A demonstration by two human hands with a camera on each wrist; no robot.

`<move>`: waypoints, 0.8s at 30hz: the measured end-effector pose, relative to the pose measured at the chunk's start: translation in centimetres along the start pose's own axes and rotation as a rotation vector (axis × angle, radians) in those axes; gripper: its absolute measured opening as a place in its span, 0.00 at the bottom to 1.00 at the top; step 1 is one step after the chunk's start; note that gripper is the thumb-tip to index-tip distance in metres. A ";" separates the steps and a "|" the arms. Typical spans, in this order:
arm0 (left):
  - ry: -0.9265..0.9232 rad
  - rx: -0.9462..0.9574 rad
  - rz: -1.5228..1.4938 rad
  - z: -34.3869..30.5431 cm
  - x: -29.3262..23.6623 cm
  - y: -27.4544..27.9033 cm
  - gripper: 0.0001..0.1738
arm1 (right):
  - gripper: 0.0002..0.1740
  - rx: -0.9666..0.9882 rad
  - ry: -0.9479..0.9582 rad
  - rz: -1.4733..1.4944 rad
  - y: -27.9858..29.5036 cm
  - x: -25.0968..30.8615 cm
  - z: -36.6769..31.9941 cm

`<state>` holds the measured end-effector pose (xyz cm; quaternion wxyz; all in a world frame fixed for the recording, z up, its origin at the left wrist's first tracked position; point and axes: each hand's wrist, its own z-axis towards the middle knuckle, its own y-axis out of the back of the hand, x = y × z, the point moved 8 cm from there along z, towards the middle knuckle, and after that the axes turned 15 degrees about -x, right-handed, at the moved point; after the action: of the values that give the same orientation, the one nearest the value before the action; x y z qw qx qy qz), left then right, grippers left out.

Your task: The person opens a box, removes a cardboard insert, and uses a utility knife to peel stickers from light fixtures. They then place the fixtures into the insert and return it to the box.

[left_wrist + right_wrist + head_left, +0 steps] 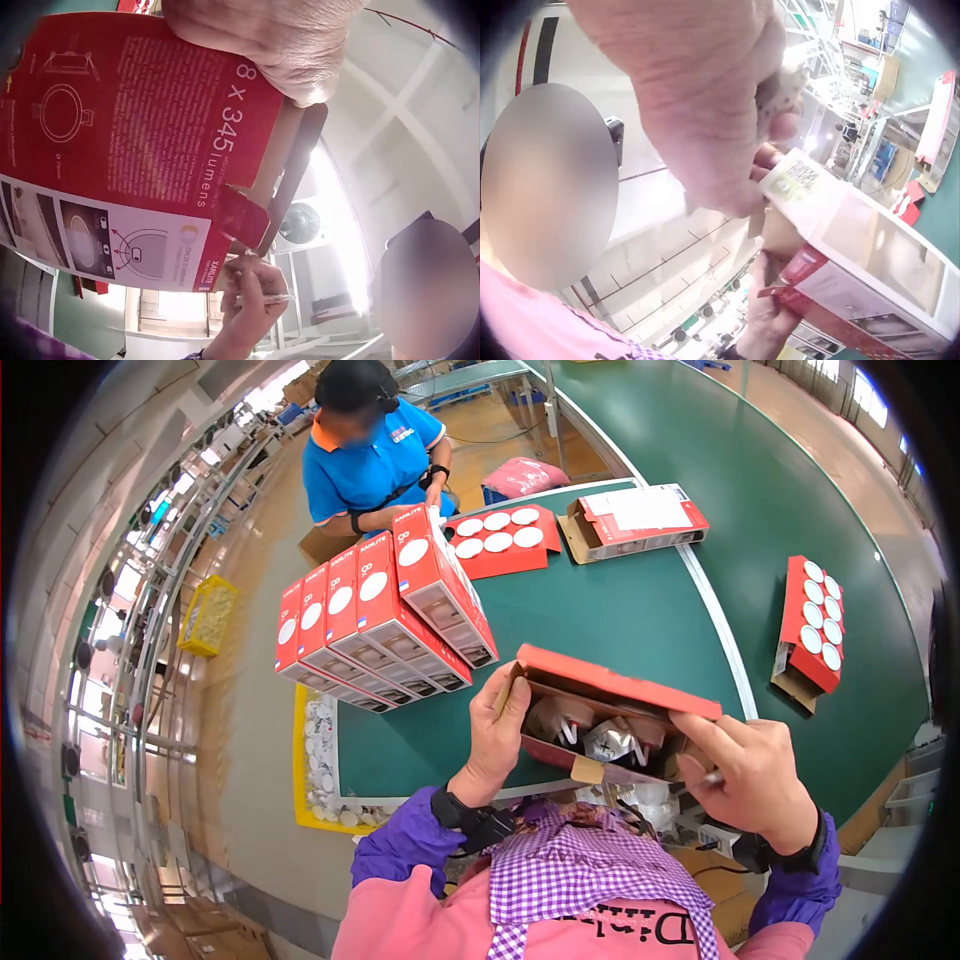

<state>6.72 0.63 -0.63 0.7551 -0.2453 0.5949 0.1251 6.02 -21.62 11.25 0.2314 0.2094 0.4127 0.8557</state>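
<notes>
An opened red cardboard box is tilted toward me in the head view, at the near edge of the green table. Several silvery downlights show inside it. My left hand grips the box's left end, thumb at the opening. At the right end, my right hand holds the upper edge and flap with curled fingers. In the left wrist view, a thin whitish stick-like piece shows at the right hand's fingers. The printed side reads "8 x 345 lumens". The right wrist view has the right hand over the white flap.
Several closed red boxes stand in a row at the left. Red trays of white round lights lie at the back and far right. An open box lies behind. Across the table stands a person in blue. A yellow crate holds white discs.
</notes>
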 end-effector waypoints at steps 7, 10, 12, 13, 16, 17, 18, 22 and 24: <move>-0.039 0.059 -0.092 0.8 0.5 -1.9 0.24 | 0.12 0.098 0.002 -0.324 -1.4 -0.2 1.9; -0.005 0.155 -0.116 1.0 1.0 -3.2 0.26 | 0.04 0.186 0.077 -0.376 -2.7 -0.3 2.9; 0.040 0.182 -0.122 2.0 3.0 -3.2 0.33 | 0.02 0.338 0.023 -0.358 -4.5 -1.5 3.2; 0.049 0.234 -0.192 2.3 3.4 -3.5 0.37 | 0.01 0.430 0.026 -0.368 -5.3 -2.2 3.4; 0.093 0.350 -0.293 2.1 5.7 -3.6 0.49 | 0.01 0.358 0.050 -0.375 -6.3 -3.7 3.9; 0.124 0.343 -0.254 1.9 8.6 -2.6 0.50 | 0.02 0.316 0.011 -0.346 -6.0 -4.3 4.1; 0.156 0.337 -0.216 1.6 11.2 -1.7 0.52 | 0.02 0.324 0.013 -0.355 -5.6 -4.3 4.3; 0.511 0.165 -0.032 -2.2 20.2 3.5 0.53 | 0.07 0.414 -0.172 -0.203 -4.7 -4.7 4.1; 0.905 0.152 -0.289 -4.9 23.4 4.0 0.52 | 0.08 0.426 -0.240 -0.106 -4.6 -4.5 4.2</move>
<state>6.85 -0.91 -24.82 0.4458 -0.2996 0.8311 -0.1444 12.97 -19.09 9.18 0.2737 0.3317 0.5638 0.7051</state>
